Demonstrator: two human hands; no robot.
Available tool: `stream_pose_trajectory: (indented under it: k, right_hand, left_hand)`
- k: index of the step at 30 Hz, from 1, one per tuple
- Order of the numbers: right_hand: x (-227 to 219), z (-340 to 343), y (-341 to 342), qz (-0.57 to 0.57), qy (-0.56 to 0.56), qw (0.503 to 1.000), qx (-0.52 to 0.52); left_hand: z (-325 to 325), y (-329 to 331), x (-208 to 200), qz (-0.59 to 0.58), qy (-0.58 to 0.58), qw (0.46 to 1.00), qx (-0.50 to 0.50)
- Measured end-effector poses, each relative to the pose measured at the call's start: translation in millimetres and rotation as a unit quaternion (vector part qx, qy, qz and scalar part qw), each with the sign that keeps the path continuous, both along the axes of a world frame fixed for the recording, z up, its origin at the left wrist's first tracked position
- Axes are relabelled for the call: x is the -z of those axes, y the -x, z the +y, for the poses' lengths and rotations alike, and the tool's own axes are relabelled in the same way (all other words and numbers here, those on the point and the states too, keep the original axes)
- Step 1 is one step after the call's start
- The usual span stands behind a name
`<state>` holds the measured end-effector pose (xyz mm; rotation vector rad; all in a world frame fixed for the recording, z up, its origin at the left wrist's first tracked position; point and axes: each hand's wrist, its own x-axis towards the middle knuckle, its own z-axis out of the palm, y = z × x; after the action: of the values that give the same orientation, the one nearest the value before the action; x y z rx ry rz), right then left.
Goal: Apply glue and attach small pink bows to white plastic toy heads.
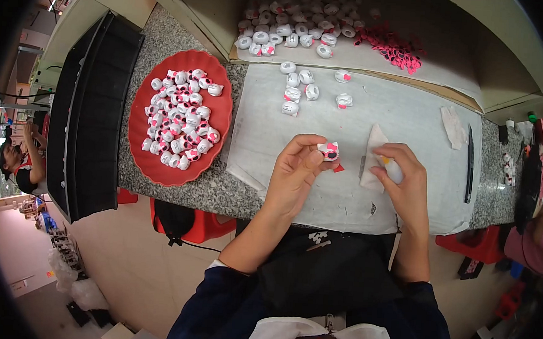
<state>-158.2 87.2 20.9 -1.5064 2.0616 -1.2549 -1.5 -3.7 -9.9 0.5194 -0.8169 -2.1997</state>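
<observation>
My left hand (295, 171) pinches a small white cat-head piece (329, 150) with pink and black parts on its front, held above the white paper sheet (254, 143). A bit of red (338, 168) shows just below the fingers. To the right, my right hand (409, 181) is closed around a small white bottle (394, 171) with a yellow tip; the fingers partly cover it. Beside that hand lies a folded white cloth or tissue (374, 141). Several similar white pieces (306, 77) rest on the sheet farther away.
A red scalloped tray (136, 161) full of decorated pieces stands at left, beside a black rack (94, 121). On the back shelf lie piles of white pieces (292, 31) and pink-and-black parts (400, 53). A thin black tool (469, 163) and crumpled tissue (453, 127) lie at right.
</observation>
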Motion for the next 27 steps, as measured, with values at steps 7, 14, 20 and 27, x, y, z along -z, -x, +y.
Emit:
stream_pose_trajectory:
  k: [7, 14, 20, 27]
  right_hand:
    - [1.5, 1.1, 2.3, -0.096, -0.004, 0.995, 0.003]
    - [-9.7, -24.6, -35.1, -0.21, 0.086, 0.971, -0.08]
    - [-16.8, -15.8, -15.6, -0.325, -0.029, 0.932, -0.155]
    - [-16.7, 1.6, 5.1, -0.356, 0.066, 0.932, 0.036]
  left_hand:
    - [0.0, 0.2, -0.5, 0.022, -0.045, 0.998, 0.03]
    - [2.2, -2.6, 0.0, 0.005, -0.036, 0.997, 0.064]
    - [0.8, -6.6, -0.5, 0.026, -0.071, 0.986, 0.148]
    - [-0.7, -2.3, 1.1, 0.101, -0.102, 0.972, 0.188]
